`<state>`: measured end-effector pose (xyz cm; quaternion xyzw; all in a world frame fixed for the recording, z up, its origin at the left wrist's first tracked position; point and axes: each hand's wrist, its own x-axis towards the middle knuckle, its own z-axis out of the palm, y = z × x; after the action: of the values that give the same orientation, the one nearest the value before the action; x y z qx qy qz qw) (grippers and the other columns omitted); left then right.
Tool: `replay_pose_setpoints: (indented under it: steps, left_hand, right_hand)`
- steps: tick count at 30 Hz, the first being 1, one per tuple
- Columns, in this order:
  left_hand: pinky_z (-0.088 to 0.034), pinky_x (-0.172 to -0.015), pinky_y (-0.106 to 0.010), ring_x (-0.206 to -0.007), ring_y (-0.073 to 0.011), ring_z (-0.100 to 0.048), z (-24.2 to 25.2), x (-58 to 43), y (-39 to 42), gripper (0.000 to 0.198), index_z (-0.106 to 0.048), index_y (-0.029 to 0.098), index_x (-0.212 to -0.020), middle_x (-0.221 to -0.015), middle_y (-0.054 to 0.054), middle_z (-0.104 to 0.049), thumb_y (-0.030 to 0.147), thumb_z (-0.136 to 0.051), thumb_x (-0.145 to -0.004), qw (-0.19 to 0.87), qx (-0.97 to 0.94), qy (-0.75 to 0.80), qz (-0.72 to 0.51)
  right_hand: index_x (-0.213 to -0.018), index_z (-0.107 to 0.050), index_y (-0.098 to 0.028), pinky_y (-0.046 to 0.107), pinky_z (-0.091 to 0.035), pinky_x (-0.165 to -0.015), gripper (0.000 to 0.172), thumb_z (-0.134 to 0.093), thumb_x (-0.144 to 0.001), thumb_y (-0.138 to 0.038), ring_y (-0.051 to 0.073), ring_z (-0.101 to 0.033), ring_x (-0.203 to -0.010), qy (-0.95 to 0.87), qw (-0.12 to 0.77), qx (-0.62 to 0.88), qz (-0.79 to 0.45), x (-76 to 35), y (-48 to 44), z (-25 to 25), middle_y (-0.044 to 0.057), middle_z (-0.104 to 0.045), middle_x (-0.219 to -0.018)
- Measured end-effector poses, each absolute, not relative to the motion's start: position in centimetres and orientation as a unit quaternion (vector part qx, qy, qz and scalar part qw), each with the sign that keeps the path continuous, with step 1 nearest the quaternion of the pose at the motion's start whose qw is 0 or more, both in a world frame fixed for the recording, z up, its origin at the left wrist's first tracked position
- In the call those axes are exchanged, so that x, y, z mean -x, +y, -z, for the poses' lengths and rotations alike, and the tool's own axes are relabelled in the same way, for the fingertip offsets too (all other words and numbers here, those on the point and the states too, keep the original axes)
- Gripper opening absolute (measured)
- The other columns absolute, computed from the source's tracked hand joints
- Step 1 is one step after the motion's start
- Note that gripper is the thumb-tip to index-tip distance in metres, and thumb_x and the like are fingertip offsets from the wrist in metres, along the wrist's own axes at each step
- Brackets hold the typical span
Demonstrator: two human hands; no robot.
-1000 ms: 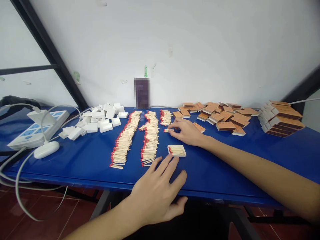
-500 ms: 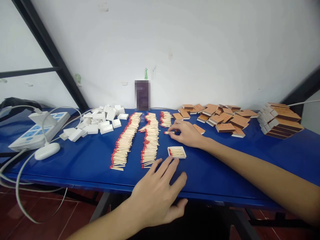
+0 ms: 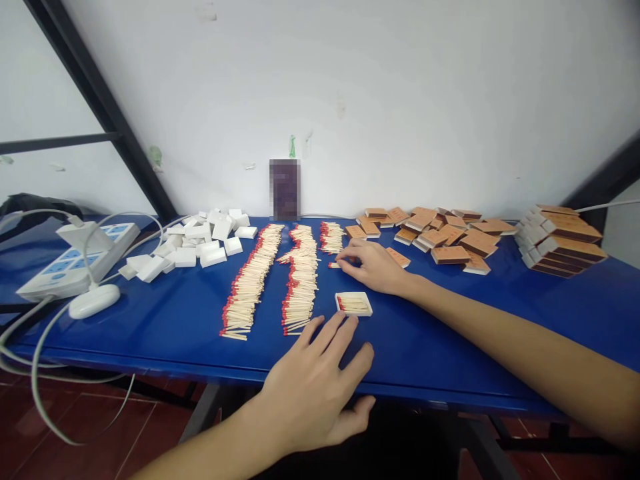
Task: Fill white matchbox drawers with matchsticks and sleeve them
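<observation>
My right hand [image 3: 373, 267] is closed in a pinch around a red-headed match [image 3: 334, 265], whose head points left; the fingers hide most of its stick. Just below it lies a white matchbox tray [image 3: 369, 308] with several matches inside, heads to the left. My left hand [image 3: 317, 380] is open, palm down at the desk's front edge. Its fingertips are at the tray's near side; whether they touch it I cannot tell. Left of the tray run two long rows of matches, an outer row [image 3: 250, 283] and an inner row [image 3: 301, 280], and behind them a short row [image 3: 331, 238].
White empty trays [image 3: 200, 243] are heaped at the back left, beside a power strip [image 3: 80, 263] with cables. Orange matchbox sleeves [image 3: 450, 233] lie scattered at the back right. Stacked matchboxes [image 3: 560, 240] stand at the far right. A dark blurred rectangle [image 3: 285, 190] leans on the wall.
The right hand's fingertips have shifted slightly around the match, covering more of its stick. My left hand, the tray and the rows look the same.
</observation>
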<state>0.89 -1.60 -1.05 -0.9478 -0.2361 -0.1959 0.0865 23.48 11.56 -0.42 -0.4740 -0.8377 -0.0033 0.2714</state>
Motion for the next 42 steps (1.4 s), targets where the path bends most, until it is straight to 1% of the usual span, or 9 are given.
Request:
replay_pose_setpoints:
  steps: [11, 21, 32, 42]
  left_hand:
    - [-0.037, -0.111, -0.048, -0.138, -0.035, -0.04, 1.25, -0.86, -1.54, 0.047, -0.052, 0.016, -0.13, -0.142, -0.02, -0.048, 0.044, -0.048, -0.093, 0.085, 0.95, -0.236, 0.189]
    - [-0.037, -0.111, -0.048, -0.138, -0.0345, -0.04, 1.18, -0.87, -1.53, 0.047, -0.053, 0.016, -0.129, -0.141, -0.02, -0.049, 0.045, -0.047, -0.093, 0.084, 0.949, -0.237, 0.191]
    - [-0.037, -0.111, -0.049, -0.138, -0.0339, -0.041, 1.15, -0.95, -1.52, 0.048, -0.053, 0.016, -0.13, -0.141, -0.019, -0.049, 0.045, -0.05, -0.092, 0.085, 0.949, -0.236, 0.192]
    - [-0.036, -0.111, -0.048, -0.138, -0.0338, -0.041, 1.13, -0.95, -1.49, 0.047, -0.053, 0.016, -0.13, -0.141, -0.019, -0.049, 0.044, -0.048, -0.093, 0.086, 0.949, -0.235, 0.193]
  right_hand:
    - [-0.084, -0.072, -0.018, 0.029, -0.037, -0.065, 0.023, -0.054, -0.092, -0.029, 0.016, -0.053, -0.07, -0.835, 0.267, 0.482, -0.011, -23.41, 11.58, 0.24, 0.004, -0.059, -0.076]
    - [-0.086, -0.073, -0.018, 0.029, -0.037, -0.065, 0.021, -0.056, -0.091, -0.028, 0.016, -0.053, -0.07, -0.838, 0.267, 0.476, -0.014, -23.36, 11.54, 0.15, 0.004, -0.059, -0.076]
    - [-0.085, -0.073, -0.018, 0.029, -0.037, -0.065, 0.02, -0.055, -0.091, -0.027, 0.016, -0.053, -0.07, -0.837, 0.272, 0.475, -0.013, -23.37, 11.53, 0.14, 0.004, -0.059, -0.076]
    - [-0.083, -0.073, -0.018, 0.028, -0.037, -0.065, 0.018, -0.058, -0.089, -0.026, 0.016, -0.053, -0.07, -0.844, 0.274, 0.461, -0.026, -23.4, 11.56, 0.12, 0.004, -0.059, -0.075]
